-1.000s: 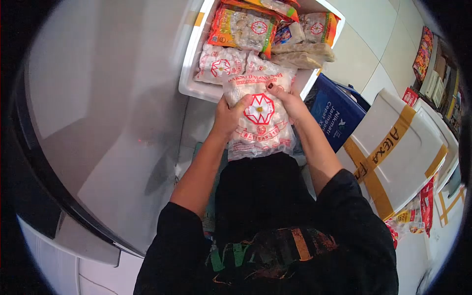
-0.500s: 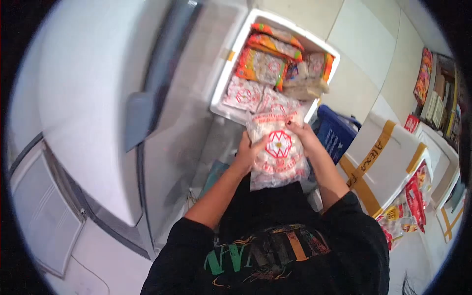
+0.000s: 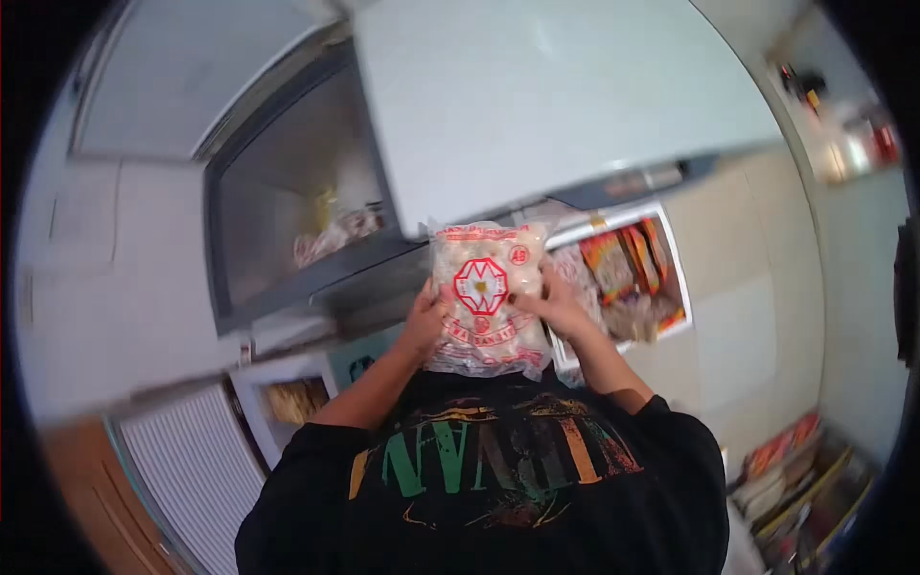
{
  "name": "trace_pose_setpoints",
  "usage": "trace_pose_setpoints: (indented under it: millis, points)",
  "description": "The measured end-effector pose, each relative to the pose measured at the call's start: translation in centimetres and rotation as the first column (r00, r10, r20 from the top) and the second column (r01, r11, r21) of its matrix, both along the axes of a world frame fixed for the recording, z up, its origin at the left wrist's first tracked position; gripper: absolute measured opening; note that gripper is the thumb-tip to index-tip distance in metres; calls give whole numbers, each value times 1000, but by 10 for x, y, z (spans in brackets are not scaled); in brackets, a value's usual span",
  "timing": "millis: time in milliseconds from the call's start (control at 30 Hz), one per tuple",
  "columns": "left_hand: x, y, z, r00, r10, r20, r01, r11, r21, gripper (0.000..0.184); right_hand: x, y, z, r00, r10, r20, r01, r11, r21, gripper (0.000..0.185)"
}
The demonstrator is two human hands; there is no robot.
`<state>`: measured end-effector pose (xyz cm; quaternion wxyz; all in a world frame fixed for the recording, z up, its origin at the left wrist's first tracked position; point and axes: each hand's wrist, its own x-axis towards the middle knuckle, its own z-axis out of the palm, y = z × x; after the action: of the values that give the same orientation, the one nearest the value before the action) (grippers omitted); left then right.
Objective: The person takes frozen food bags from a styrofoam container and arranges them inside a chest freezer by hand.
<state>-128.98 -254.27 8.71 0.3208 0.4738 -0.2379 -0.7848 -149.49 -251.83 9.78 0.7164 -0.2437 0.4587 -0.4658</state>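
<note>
A clear plastic bag of pale round food balls, printed in red with an emblem, is held up in front of my chest. My left hand grips its left edge. On the other side, my right hand clasps the right edge, thumb lying over the front. Most of the fingers are hidden behind the bag. Just past my right hand stands a white foam box holding orange-and-green packets and red-printed bags.
Ahead to the left is an open freezer with some bags inside. A large white lid or door spans the area above the bag. Several stacked items lie at the lower right.
My view and body have turned left, from the foam box toward the open freezer. The bag stays in both hands; the foam box now sits to my right.
</note>
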Motion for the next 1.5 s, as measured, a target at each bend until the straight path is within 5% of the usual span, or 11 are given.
trace_pose_setpoints:
  millis: [167,200,400,500,733,833,1000,1100,1267,1433,1500]
  points:
    - [104,23,36,917,381,119,-369,923,-111,43,112,-39,14,853,520,-41,-521,853,-30,49]
    - [-1,38,-12,866,486,119,-487,873,-19,43,16,-38,-49,801,597,44,-598,800,35,49]
    - [0,47,-63,574,816,-63,-818,575,-2,47,53,-87,-132,519,852,66,-854,520,0,32]
    - [-22,61,-96,475,855,209,-851,507,-139,41,51,-98,-163,315,945,90,-931,326,-165,30]
    - [-50,74,-150,119,928,354,-892,256,-373,36,64,-90,-225,247,966,-81,-950,224,-219,26]
    - [-60,74,-166,-9,873,488,-875,229,-427,37,73,-102,-246,18,976,-219,-991,-12,-131,29]
    - [-66,87,-233,-77,732,677,-924,203,-325,44,92,-114,-293,-85,996,-15,-996,-86,-9,32]
    - [-83,107,-250,-186,819,542,-942,8,-336,51,85,-88,-282,-99,988,122,-987,-113,112,36]
    - [-92,125,-250,-110,817,566,-968,42,-249,58,82,-82,-306,-171,985,-27,-913,-148,381,47]
    - [-91,137,-255,-99,843,529,-990,-135,30,61,87,-66,-281,-266,963,-50,-941,-248,229,41]
    - [-91,127,-255,-81,973,217,-980,-118,161,65,85,-78,-285,-304,945,-124,-939,-275,207,40]
